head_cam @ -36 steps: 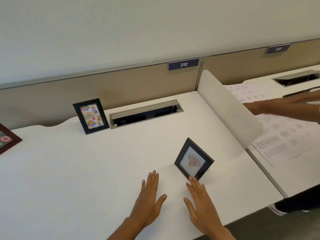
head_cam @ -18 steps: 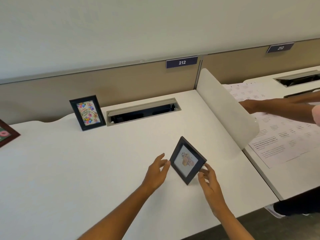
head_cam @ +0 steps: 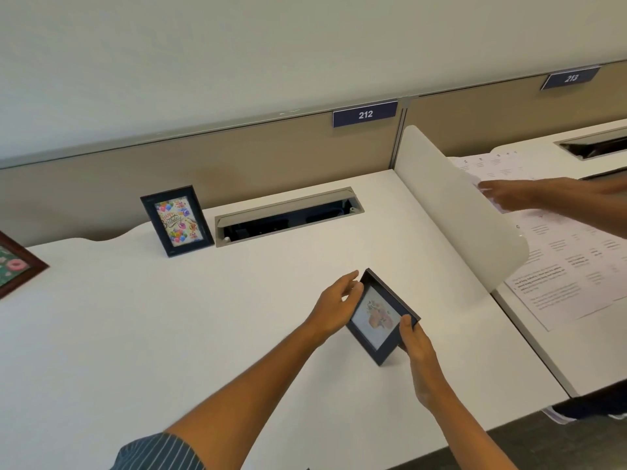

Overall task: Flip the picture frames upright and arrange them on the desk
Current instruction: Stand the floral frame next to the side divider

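A small black picture frame with a pale floral picture is tilted on one corner over the white desk, right of centre. My left hand grips its upper left edge. My right hand pinches its lower right edge. A second black frame with a birthday card stands upright at the back of the desk. A brown frame with a doughnut picture shows partly at the left edge.
An open cable tray is set into the desk's back, below the beige partition labelled 212. A white rounded divider bounds the right side. Beyond it another person's hand reaches over printed papers.
My hands rose from flat on the desk, took the small black frame by two edges and lifted it. The other person's hand shifted over the papers.
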`<state>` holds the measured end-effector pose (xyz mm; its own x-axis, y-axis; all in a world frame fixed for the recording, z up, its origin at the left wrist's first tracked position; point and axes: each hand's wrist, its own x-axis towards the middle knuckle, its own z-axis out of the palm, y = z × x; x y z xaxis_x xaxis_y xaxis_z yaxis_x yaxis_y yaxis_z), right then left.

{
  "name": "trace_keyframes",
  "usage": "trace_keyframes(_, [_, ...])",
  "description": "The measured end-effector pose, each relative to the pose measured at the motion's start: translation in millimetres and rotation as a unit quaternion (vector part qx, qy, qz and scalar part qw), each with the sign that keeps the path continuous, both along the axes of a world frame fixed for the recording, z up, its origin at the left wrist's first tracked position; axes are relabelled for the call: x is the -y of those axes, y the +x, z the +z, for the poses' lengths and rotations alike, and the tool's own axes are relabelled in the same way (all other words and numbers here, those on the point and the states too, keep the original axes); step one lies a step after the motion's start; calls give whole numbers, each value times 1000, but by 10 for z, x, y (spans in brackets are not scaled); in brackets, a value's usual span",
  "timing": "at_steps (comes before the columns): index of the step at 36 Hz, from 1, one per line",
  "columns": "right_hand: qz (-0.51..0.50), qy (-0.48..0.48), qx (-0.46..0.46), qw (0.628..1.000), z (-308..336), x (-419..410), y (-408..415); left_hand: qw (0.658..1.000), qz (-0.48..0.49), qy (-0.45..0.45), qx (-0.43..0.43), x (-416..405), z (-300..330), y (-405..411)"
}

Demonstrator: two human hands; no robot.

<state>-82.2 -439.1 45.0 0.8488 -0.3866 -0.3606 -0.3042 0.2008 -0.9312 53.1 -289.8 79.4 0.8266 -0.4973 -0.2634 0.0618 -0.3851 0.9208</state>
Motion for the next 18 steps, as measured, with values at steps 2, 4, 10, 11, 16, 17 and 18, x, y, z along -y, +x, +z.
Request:
trace_keyframes(2, [-1,4,-3,1000,-26,14,-2,1000,-4,-6,-11,32,1,26])
trace_keyframes(4, [-4,7,-9,1000,-47,26,2,1000,-9,-15,-26,62,4,53])
trace_keyframes(10, [-22,28,-10,999,-59,29,61,999,-15,-15,-46,102,57,142])
trace_keyframes(11, [-25,30,-10,999,-53,26,74,999,-16,-13,-49,105,65,153])
trace_keyframes(16, [-33,47,-6,998,42,14,148,998,-10,-6,-57,109,81,200])
trace_keyframes(17, [-35,50,-4,998,63,16,164,998,-6,-6,-57,107,84,208])
trace_keyframes(18, [-36,51,-3,998,83,21,178,998,-2,-7,-57,104,88,213])
